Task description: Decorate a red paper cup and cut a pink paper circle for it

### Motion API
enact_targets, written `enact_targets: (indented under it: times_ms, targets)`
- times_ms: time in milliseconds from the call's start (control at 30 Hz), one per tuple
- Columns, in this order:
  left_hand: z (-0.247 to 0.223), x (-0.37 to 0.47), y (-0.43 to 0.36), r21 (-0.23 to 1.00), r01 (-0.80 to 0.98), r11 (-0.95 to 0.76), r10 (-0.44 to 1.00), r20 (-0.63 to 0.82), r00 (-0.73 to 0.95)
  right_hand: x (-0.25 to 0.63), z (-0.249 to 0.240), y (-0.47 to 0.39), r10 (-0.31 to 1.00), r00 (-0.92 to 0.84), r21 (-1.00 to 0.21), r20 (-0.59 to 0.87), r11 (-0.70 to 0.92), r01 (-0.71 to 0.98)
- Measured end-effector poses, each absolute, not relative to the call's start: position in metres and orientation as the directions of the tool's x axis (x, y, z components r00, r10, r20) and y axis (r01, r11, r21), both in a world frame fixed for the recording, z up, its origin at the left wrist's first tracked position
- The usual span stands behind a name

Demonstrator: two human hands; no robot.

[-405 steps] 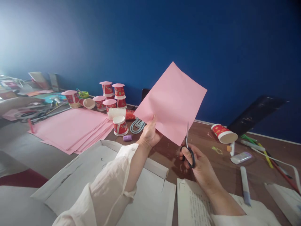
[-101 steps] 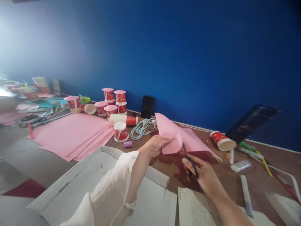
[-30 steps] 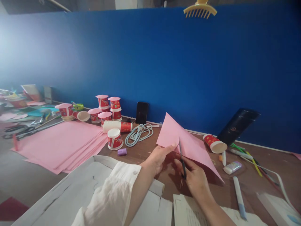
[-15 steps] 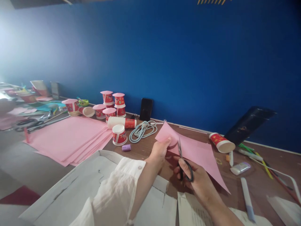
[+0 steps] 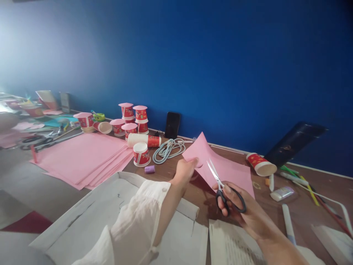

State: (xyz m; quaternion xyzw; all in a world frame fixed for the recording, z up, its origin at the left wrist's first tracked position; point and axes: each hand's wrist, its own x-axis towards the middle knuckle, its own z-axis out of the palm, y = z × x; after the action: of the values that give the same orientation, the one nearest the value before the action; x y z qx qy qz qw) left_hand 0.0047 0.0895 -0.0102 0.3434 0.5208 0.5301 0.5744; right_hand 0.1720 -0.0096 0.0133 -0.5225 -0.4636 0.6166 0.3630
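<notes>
My left hand (image 5: 185, 172) pinches the left side of a pink paper sheet (image 5: 230, 166), thumb on top near a curved cut edge. The sheet is raised at a slant, one corner pointing up. In my right hand (image 5: 237, 200) is a pair of scissors (image 5: 216, 173) with black handles, my fingers through the loops. The blades are slightly parted and point up and left, in front of the sheet; whether they touch it I cannot tell.
Left lie stacked pink sheets (image 5: 79, 158). Red paper cups with pink discs (image 5: 129, 127) stand behind, near a coiled cord (image 5: 168, 151) and a phone (image 5: 172, 125). A purple cap (image 5: 149, 169) is nearer. At right are a tipped cup (image 5: 261, 164), a black case (image 5: 295, 143) and a correction tape (image 5: 282, 194).
The scissors have come out of the cut toward me and to the right, and their blades have parted. The sheet's upper corner has risen and shifted right.
</notes>
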Motion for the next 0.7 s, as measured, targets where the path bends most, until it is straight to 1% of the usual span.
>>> enact_targets:
  times_ms: [100, 233, 467, 533, 700]
  targets:
    - [-0.008, 0.002, 0.09, 0.965, -0.178, 0.192, 0.967, -0.217, -0.135, 0.167, 0.0, -0.004, 0.93, -0.215, -0.954, -0.298, -0.289, 0.075]
    - [-0.006, 0.0, 0.091, 0.965, -0.179, 0.191, 0.966, -0.217, -0.138, 0.16, -0.015, 0.001, 0.9, -0.269, -0.939, -0.344, -0.339, 0.066]
    - [-0.005, 0.001, 0.091, 0.966, -0.127, 0.225, 0.956, -0.244, -0.165, 0.152, -0.012, 0.001, 0.906, -0.211, -0.927, -0.367, -0.375, 0.002]
    - [-0.003, 0.002, 0.089, 0.967, -0.12, 0.224, 0.955, -0.242, -0.169, 0.15, -0.011, 0.001, 0.922, -0.167, -0.936, -0.348, -0.352, 0.007]
    - [0.001, 0.003, 0.082, 0.968, -0.134, 0.212, 0.959, -0.232, -0.161, 0.147, -0.014, 0.002, 0.965, -0.098, -0.97, -0.244, -0.241, 0.045]
